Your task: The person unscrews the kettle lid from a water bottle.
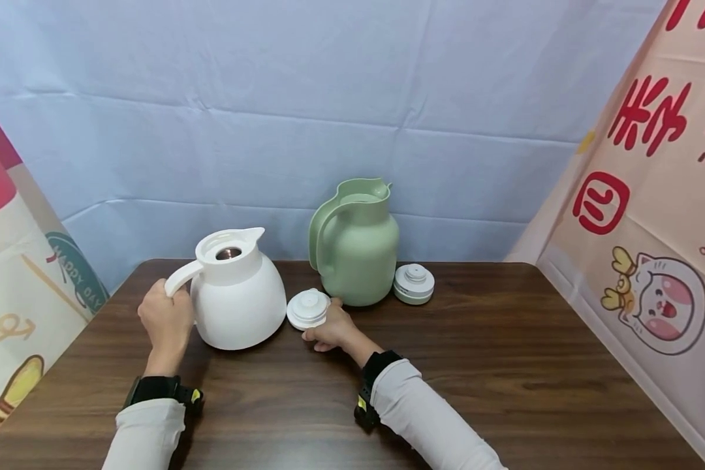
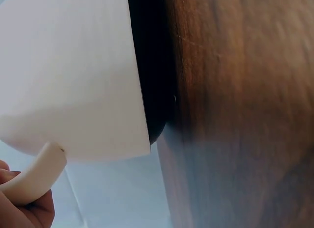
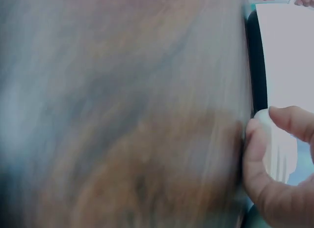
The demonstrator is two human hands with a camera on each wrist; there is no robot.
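A white vacuum jug [image 1: 239, 305] stands at the left of the table, its top uncovered and a copper-coloured opening showing inside the neck. My left hand [image 1: 166, 318] grips its handle, fingers wrapped round it; the left wrist view shows the handle [image 2: 37, 176] and the jug's dark base [image 2: 152, 66]. Right of the jug lies a round white lid [image 1: 307, 308] with a stepped top. My right hand [image 1: 333, 328] holds this lid at its near right edge. In the right wrist view, thumb and a curled finger sit on either side of the lid [image 3: 278, 156].
Behind my right hand stands a green jug [image 1: 361, 254] with its handle to the left. Beside it on the right is a white lid with a green rim [image 1: 414, 284]. The brown wooden table [image 1: 505, 365] ends at a pale blue cloth backdrop [image 1: 305, 130].
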